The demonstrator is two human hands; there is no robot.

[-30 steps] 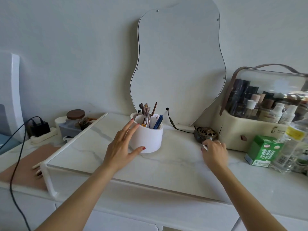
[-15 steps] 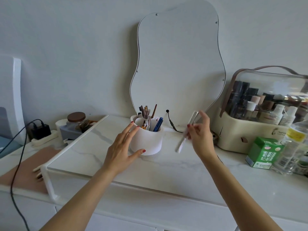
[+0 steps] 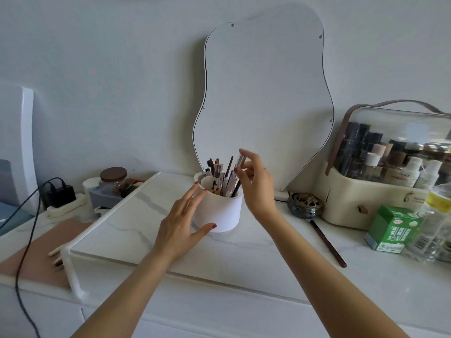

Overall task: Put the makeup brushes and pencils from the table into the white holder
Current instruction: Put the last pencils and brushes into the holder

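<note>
Mostly done, I'd say. The holder (image 3: 219,211) sits mid-tabletop in front of the mirror (image 3: 263,98) and already carries a bundle of brushes and pencils (image 3: 220,175), standing upright or leaning, tips above the rim.

My left hand (image 3: 181,228) steadies the holder from its 8 o'clock side: fingers (image 3: 195,195) spread apart and laid on the wall up to the rim, thumb touching the base. It cups rather than clamps.

My right hand (image 3: 256,185) is over the holder's 2 o'clock rim, thumb and forefinger pinched on a slim pale stick (image 3: 240,162). Its lower end looks to be already down among the others; I can't tell whether it has bottomed out, and it's too blurred to say brush or pencil. The other fingers are loosely fanned.

Left to do: one long dark pencil (image 3: 328,243) lies flat on the tabletop at about 4 o'clock from the holder, well apart from it, near the brass burner (image 3: 305,204) and the green box (image 3: 390,228). I see no other loose brush or pencil on the tabletop, though clutter at the far left and right edges could hide one.

My read: release this stick, fetch the dark pencil, and the job should be finished.
</note>
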